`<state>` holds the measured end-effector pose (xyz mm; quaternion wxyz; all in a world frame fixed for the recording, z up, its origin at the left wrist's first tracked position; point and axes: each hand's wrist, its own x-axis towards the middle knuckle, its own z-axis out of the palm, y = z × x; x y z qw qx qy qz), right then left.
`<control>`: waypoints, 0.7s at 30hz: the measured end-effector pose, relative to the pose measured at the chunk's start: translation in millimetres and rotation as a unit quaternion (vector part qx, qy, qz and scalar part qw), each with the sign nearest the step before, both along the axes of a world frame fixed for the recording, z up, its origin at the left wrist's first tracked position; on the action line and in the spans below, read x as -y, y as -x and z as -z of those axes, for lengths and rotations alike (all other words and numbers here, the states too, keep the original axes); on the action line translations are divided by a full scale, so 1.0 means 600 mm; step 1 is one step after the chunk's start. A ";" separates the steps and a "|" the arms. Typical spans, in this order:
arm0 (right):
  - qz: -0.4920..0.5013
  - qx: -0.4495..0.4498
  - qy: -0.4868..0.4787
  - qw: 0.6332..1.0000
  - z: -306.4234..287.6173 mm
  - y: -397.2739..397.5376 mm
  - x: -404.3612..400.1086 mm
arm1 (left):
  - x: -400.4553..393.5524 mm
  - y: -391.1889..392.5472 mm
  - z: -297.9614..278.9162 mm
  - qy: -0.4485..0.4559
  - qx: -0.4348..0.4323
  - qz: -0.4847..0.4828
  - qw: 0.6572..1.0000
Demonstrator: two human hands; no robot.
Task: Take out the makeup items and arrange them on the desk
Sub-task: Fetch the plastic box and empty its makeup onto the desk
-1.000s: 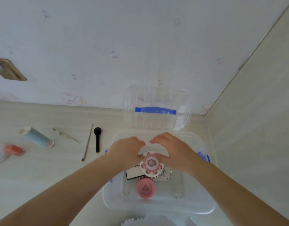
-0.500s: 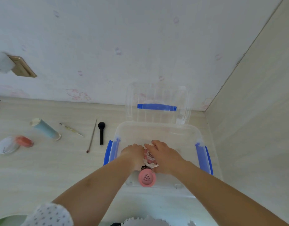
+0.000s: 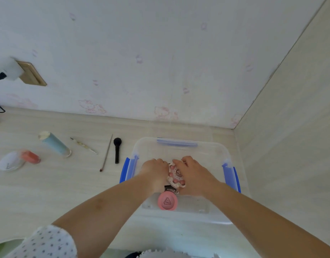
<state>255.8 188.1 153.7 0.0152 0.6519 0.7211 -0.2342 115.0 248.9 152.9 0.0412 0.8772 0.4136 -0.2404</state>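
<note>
Makeup items, head view. A round white compact [image 3: 176,175] with a scalloped edge and a ring of pink bead-like bumps on its lid sits inside the clear plastic storage box [image 3: 181,146], between the two hands. The left hand [image 3: 155,170] has its fingers curled down at the compact's left edge; the right hand [image 3: 190,171] curls over its top and right side, so both grip it at once (how far the fingertips reach beneath is hidden). Just below the compact lies something dark with a crinkled silvery edge, too covered to identify, and nearer the viewer a smooth pink round case [image 3: 167,201] with a triangle mark on its flat top, touching neither hand.

The box is translucent, with rounded corners and blue clip handles on its left and right sides; a blue strip shows at its far rim. It stands on a pale wood-grain desk [image 3: 49,192] at the corner of two walls.

Already set out on the desk, left of the box and well apart from the hands: a black brush [image 3: 117,150], a thin brown stick-like brush [image 3: 106,153], a slim pale tool [image 3: 83,145], a light blue tube [image 3: 54,144] lying on its side, and a white oval pot [image 3: 10,161] touching an orange-red one [image 3: 31,156].
</note>
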 end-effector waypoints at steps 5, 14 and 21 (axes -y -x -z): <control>0.064 -0.066 -0.053 0.994 -0.059 -0.022 0.015 | -0.002 0.003 -0.051 -0.055 0.055 0.023 0.997; 0.062 -0.118 -0.144 0.981 -0.171 -0.013 0.011 | 0.019 0.105 -0.170 -0.134 0.173 -0.052 0.974; -0.018 -0.125 -0.164 0.978 -0.197 0.074 -0.026 | 0.032 0.239 -0.193 -0.132 0.214 -0.229 0.941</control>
